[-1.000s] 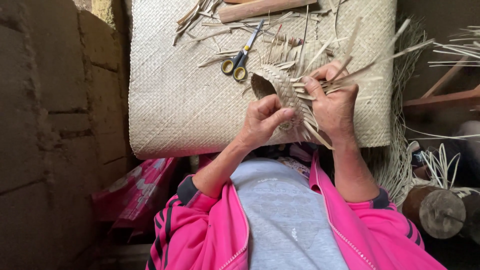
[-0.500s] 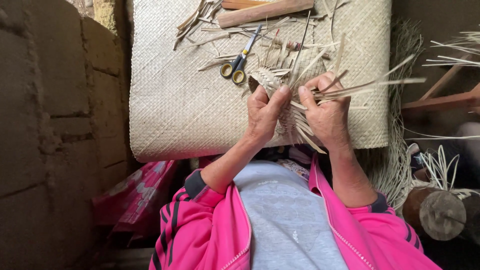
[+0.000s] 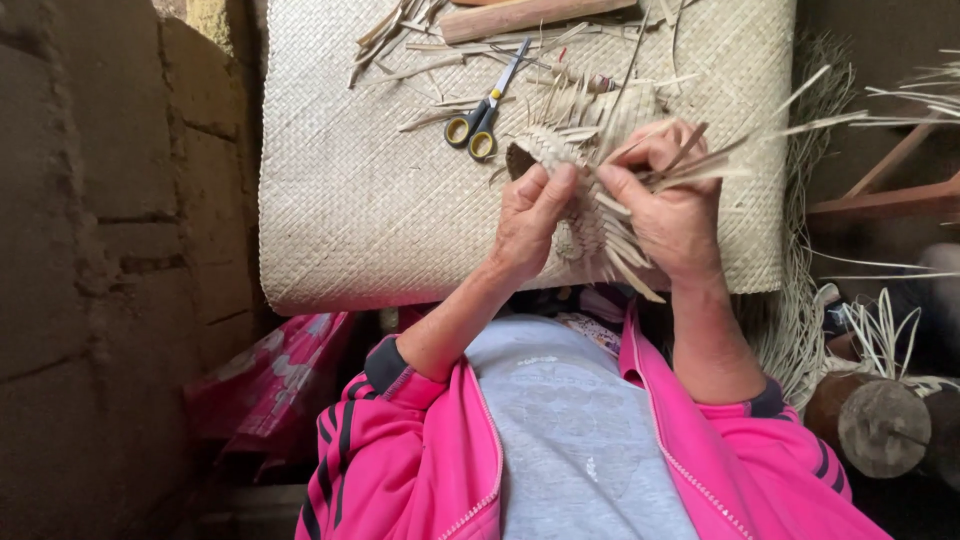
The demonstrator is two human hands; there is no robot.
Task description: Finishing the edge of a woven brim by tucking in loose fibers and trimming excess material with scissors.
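Note:
A small half-woven straw basket (image 3: 560,150) with many loose strip ends is held over a large woven mat (image 3: 360,200). My left hand (image 3: 530,215) grips the basket's near side, thumb and fingers pinching the weave. My right hand (image 3: 672,205) holds the other side and clasps a bundle of straw strips (image 3: 720,165) that stick out to the right. The basket's lower part is hidden behind both hands.
Scissors with yellow and grey handles (image 3: 482,120) lie on the mat beside the basket. A wooden stick (image 3: 535,15) and loose straw scraps lie at the mat's far edge. A mud wall (image 3: 110,250) stands left. A log end (image 3: 880,425) and more straw lie right.
Both hands have drawn closer together on the basket and turned it. The loose strips now fan out to the right from my right hand.

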